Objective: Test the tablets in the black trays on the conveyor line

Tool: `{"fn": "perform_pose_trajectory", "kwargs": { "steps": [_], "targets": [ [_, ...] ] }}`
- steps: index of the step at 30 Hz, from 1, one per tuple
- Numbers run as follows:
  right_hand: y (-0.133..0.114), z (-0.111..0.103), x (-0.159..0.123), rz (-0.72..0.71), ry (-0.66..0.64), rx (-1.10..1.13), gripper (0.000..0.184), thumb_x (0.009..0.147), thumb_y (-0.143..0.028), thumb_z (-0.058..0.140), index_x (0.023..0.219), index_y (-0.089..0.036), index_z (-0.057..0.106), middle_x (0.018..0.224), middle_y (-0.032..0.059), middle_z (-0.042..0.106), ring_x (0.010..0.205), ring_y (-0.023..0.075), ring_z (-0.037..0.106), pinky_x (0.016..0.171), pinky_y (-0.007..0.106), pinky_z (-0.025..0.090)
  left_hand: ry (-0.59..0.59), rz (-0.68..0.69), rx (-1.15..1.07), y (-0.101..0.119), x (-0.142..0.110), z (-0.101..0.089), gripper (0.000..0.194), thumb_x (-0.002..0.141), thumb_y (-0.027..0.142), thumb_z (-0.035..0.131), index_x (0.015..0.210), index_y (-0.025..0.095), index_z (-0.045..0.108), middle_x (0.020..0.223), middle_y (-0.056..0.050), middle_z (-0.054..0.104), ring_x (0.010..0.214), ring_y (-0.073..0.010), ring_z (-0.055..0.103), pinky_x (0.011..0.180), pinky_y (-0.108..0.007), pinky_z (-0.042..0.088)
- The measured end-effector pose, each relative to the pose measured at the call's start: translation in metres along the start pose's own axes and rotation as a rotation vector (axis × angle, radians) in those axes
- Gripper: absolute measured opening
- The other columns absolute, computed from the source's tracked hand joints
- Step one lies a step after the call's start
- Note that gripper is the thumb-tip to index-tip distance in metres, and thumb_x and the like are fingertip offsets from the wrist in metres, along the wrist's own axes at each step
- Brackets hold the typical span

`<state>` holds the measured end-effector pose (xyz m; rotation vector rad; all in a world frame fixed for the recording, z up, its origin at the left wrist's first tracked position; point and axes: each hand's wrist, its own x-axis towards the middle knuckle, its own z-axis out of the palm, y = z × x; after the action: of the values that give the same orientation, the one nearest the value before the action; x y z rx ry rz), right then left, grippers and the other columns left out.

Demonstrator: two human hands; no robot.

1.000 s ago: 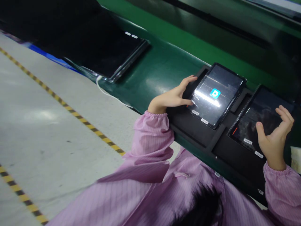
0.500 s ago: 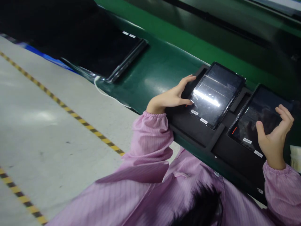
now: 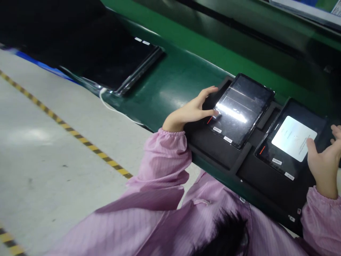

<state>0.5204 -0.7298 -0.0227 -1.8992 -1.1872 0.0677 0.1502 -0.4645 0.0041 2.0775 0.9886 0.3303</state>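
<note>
The left hand (image 3: 190,112), fingers spread, touches the dark tablet's (image 3: 241,108) left edge; the open right hand (image 3: 323,161) touches the lit tablet (image 3: 291,140) (both in a black tray (image 3: 213,144) at the bench's near edge).

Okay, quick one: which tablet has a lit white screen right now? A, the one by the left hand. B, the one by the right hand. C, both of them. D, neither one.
B: the tablet by the right hand shows a bright white page, while the tablet by the left hand is dark with only glare on its glass.
</note>
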Motion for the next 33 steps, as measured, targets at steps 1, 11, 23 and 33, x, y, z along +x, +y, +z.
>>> {"fn": "perform_pose_trajectory", "kwargs": {
  "steps": [1, 11, 23, 33],
  "targets": [
    [0.002, -0.003, 0.001, 0.040, -0.010, 0.010, 0.076, 0.088, -0.043, 0.071, 0.154, -0.019, 0.041, 0.163, 0.0224, 0.032, 0.152, 0.0398, 0.039, 0.122, 0.068, 0.037, 0.024, 0.003, -0.011, 0.001, 0.002, 0.002, 0.099, 0.084, 0.053, 0.077, 0.165, 0.016, 0.034, 0.175, -0.017, 0.029, 0.162, -0.0428, 0.029, 0.138, -0.057, 0.022],
    [-0.002, 0.002, -0.001, 0.164, -0.085, 0.029, 0.099, 0.081, -0.061, 0.081, 0.158, -0.021, 0.034, 0.166, 0.0212, 0.022, 0.145, 0.0387, 0.047, 0.123, 0.066, 0.041, 0.033, 0.089, -0.013, 0.031, 0.048, 0.022, 0.091, 0.086, 0.043, 0.075, 0.163, 0.015, 0.037, 0.171, -0.019, 0.036, 0.159, -0.0408, 0.035, 0.135, -0.055, 0.028],
    [-0.009, 0.018, -0.002, 0.070, -0.043, -0.016, 0.109, 0.076, -0.066, 0.086, 0.159, -0.017, 0.035, 0.165, 0.0241, 0.026, 0.154, 0.0416, 0.033, 0.123, 0.068, 0.039, 0.103, 0.017, -0.109, 0.024, 0.059, 0.040, 0.110, 0.074, 0.038, 0.080, 0.166, 0.009, 0.025, 0.173, -0.024, 0.027, 0.162, -0.0414, 0.026, 0.138, -0.052, 0.020],
    [-0.007, 0.016, -0.002, 0.210, -0.042, 0.217, 0.091, 0.082, -0.058, 0.083, 0.154, -0.025, 0.038, 0.167, 0.0187, 0.027, 0.153, 0.0339, 0.041, 0.127, 0.064, 0.037, 0.089, 0.050, -0.087, 0.025, 0.053, 0.035, 0.113, 0.072, 0.039, 0.082, 0.167, 0.014, 0.026, 0.175, -0.021, 0.027, 0.164, -0.0414, 0.024, 0.138, -0.052, 0.017]
  ]
}}
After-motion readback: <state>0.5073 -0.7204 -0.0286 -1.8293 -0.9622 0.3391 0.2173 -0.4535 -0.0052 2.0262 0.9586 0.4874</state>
